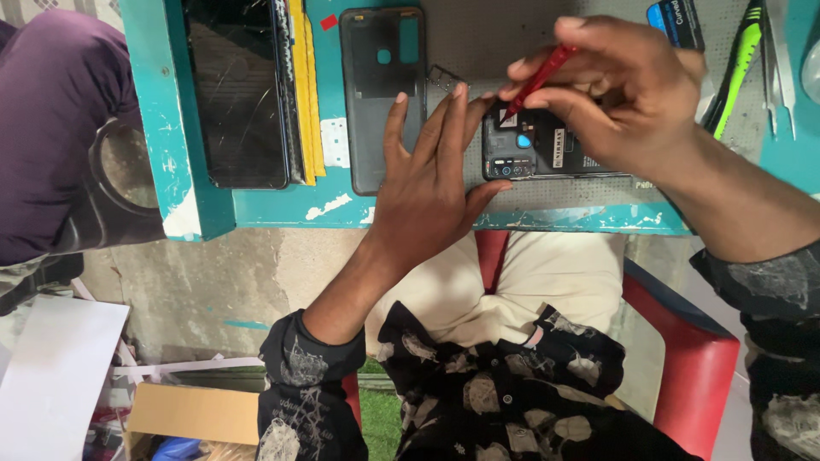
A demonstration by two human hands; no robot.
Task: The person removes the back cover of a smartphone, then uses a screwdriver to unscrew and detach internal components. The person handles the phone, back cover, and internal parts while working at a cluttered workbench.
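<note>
An opened black phone (547, 152) lies on a grey mat (495, 51) on the teal table, its inner parts showing. My left hand (431, 175) rests flat beside the phone's left end, fingers spread, steadying it. My right hand (615, 90) grips a thin red screwdriver (538, 81) like a pen, its tip touching the upper left part of the phone's inside. The phone's dark back cover (380, 94) lies detached just left of my left hand, with a small metal piece (444, 78) next to it.
A black phone screen (239, 90) lies on yellow sheets at the table's left. A green-handled tool (735, 64), metal tweezers (781, 60) and a blue packet (675, 21) sit at the right. Another person's purple sleeve (51, 119) is at far left. A red chair (692, 358) is below.
</note>
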